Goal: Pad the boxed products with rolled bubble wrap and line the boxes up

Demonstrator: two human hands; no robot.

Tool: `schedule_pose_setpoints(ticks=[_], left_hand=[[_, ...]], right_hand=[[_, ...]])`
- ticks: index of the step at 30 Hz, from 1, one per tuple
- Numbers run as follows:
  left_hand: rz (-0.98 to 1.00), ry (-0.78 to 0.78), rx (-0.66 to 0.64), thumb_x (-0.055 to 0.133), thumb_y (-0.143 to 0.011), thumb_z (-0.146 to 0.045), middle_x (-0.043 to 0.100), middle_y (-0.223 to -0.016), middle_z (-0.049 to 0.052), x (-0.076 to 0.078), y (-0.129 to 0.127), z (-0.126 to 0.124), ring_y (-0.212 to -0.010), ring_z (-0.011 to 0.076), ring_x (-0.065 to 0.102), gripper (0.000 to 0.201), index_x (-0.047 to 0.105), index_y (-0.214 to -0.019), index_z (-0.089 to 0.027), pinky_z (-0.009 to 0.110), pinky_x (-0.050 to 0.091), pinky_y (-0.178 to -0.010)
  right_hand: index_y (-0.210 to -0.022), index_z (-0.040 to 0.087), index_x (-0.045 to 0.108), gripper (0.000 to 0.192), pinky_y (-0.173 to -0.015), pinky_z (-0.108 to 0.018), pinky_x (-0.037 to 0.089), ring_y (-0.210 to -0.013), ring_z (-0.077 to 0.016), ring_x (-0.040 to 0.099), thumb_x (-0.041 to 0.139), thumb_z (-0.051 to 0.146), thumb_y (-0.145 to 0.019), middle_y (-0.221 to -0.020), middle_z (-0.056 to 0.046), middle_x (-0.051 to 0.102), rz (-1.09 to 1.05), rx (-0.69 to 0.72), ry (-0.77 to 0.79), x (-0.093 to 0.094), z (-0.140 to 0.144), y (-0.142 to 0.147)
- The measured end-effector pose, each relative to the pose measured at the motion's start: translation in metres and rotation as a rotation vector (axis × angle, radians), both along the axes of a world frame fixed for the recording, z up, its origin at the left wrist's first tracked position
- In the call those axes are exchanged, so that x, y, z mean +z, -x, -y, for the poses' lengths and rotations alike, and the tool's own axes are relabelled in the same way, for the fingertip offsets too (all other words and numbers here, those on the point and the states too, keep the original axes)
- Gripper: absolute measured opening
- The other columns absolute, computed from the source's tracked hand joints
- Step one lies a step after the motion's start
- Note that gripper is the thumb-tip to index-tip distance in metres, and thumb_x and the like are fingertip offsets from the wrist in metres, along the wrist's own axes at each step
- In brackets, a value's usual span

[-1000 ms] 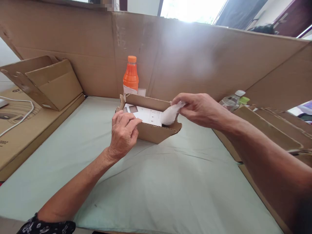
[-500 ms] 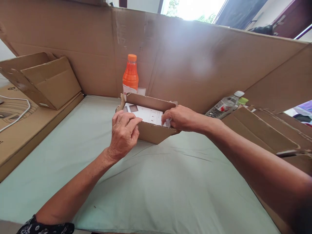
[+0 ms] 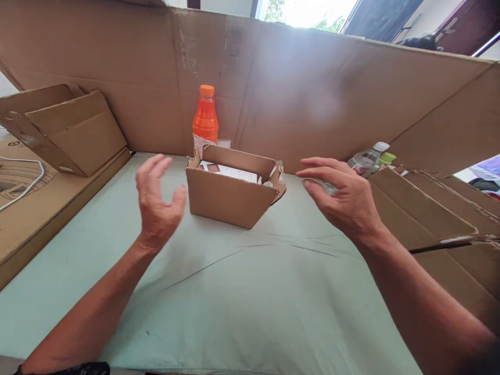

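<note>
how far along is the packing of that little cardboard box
Looks done: white paper and a white wrapped item sit inside the small cardboard box. In hand: nothing; the left hand and right hand hover open on either side, not touching it. Left: its top flaps are not closed.

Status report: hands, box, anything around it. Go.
Left hand open, off the box. Right hand open, off the box. Box upright on the cloth, white papers inside. Orange bottle behind it, nothing between hands and box.

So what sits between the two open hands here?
In the head view, the small open cardboard box stands on the green cloth between left hand and right hand, touching neither.
</note>
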State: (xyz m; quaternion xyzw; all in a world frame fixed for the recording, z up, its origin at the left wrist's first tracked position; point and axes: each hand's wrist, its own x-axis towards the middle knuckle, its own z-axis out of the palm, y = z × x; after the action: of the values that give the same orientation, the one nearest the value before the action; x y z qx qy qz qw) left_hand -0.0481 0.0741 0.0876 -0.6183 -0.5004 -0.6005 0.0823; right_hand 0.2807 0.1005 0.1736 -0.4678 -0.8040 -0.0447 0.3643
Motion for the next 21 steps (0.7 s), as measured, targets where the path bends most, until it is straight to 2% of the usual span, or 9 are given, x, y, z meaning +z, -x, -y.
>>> schedule_pose_setpoints(ticks=[2, 4, 7, 9, 11, 14, 18, 20, 21], left_hand=[[0.203, 0.145, -0.019, 0.067, -0.082, -0.02, 0.053, -0.145, 0.011, -0.01, 0.016, -0.005, -0.137, 0.0278, 0.051, 0.063, 0.05, -0.141, -0.028, 0.048, 0.039, -0.116], [0.369, 0.305, -0.089, 0.07, -0.079, -0.024, 0.052, -0.148, 0.012, -0.025, 0.023, -0.011, -0.138, 0.0295, 0.05, 0.069, 0.048, -0.143, -0.028, 0.051, 0.04, -0.115], [0.534, 0.519, -0.294, 0.071, -0.073, -0.029, 0.055, -0.145, 0.016, -0.044, 0.016, -0.018, -0.136, 0.0329, 0.052, 0.068, 0.053, -0.138, -0.021, 0.053, 0.043, -0.111], [0.598, 0.586, -0.421, 0.069, -0.071, -0.03, 0.061, -0.138, 0.016, -0.048, 0.004, -0.021, -0.131, 0.0318, 0.056, 0.064, 0.057, -0.133, -0.017, 0.05, 0.046, -0.108], [0.633, 0.573, -0.479, 0.067, -0.071, -0.028, 0.064, -0.133, 0.014, -0.048, -0.012, -0.022, -0.128, 0.0293, 0.058, 0.063, 0.057, -0.131, -0.017, 0.046, 0.047, -0.107], [0.639, 0.546, -0.546, 0.066, -0.07, -0.027, 0.065, -0.133, 0.012, -0.045, -0.045, -0.019, -0.125, 0.0273, 0.059, 0.065, 0.056, -0.133, -0.018, 0.044, 0.048, -0.106], [0.577, 0.638, -0.713, 0.067, -0.074, -0.026, 0.065, -0.133, 0.012, -0.045, -0.083, 0.011, -0.126, 0.0271, 0.06, 0.061, 0.056, -0.134, -0.019, 0.045, 0.05, -0.106], [0.552, 0.71, -0.764, 0.068, -0.078, -0.026, 0.064, -0.136, 0.012, -0.045, -0.085, 0.036, -0.127, 0.027, 0.06, 0.057, 0.057, -0.135, -0.022, 0.046, 0.049, -0.108], [0.553, 0.738, -0.772, 0.07, -0.079, -0.027, 0.065, -0.135, 0.011, -0.045, -0.08, 0.049, -0.124, 0.0276, 0.062, 0.055, 0.059, -0.133, -0.023, 0.046, 0.051, -0.107]], right_hand=[[-0.103, 0.024, 0.072, 0.021, -0.098, -0.048, 0.048, -0.115, -0.027, 0.065, 0.059, 0.028, -0.086, -0.124, -0.008, 0.071, -0.204, -0.073, 0.047, -0.025, 0.008, -0.009], [-0.114, 0.022, 0.068, 0.033, -0.094, -0.048, 0.052, -0.114, -0.0276, 0.065, 0.063, 0.033, -0.083, -0.126, -0.011, 0.07, -0.309, -0.065, 0.218, -0.055, 0.01, -0.006], [-0.127, 0.019, 0.06, 0.051, -0.089, -0.046, 0.055, -0.114, -0.0285, 0.065, 0.064, 0.038, -0.08, -0.129, -0.014, 0.067, -0.392, 0.027, 0.493, -0.093, 0.007, 0.02], [-0.133, 0.018, 0.056, 0.054, -0.085, -0.042, 0.056, -0.113, -0.0275, 0.065, 0.06, 0.037, -0.082, -0.131, -0.015, 0.066, -0.446, 0.068, 0.557, -0.104, 0.005, 0.038], [-0.135, 0.018, 0.055, 0.052, -0.082, -0.039, 0.055, -0.112, -0.0257, 0.065, 0.054, 0.034, -0.085, -0.133, -0.014, 0.064, -0.481, 0.071, 0.535, -0.104, 0.009, 0.044], [-0.131, 0.02, 0.058, 0.045, -0.083, -0.037, 0.055, -0.112, -0.0238, 0.063, 0.051, 0.032, -0.088, -0.132, -0.012, 0.063, -0.508, 0.01, 0.44, -0.099, 0.032, 0.027], [-0.131, 0.024, 0.058, 0.042, -0.081, -0.038, 0.057, -0.107, -0.024, 0.063, 0.056, 0.034, -0.09, -0.13, -0.011, 0.062, -0.509, -0.212, 0.309, -0.108, 0.102, -0.012], [-0.133, 0.028, 0.057, 0.042, -0.083, -0.041, 0.058, -0.105, -0.0254, 0.064, 0.058, 0.034, -0.092, -0.131, -0.011, 0.061, -0.48, -0.323, 0.26, -0.119, 0.141, -0.019], [-0.135, 0.03, 0.056, 0.043, -0.089, -0.045, 0.057, -0.111, -0.0275, 0.063, 0.058, 0.033, -0.092, -0.134, -0.011, 0.06, -0.466, -0.342, 0.222, -0.124, 0.156, -0.016]])
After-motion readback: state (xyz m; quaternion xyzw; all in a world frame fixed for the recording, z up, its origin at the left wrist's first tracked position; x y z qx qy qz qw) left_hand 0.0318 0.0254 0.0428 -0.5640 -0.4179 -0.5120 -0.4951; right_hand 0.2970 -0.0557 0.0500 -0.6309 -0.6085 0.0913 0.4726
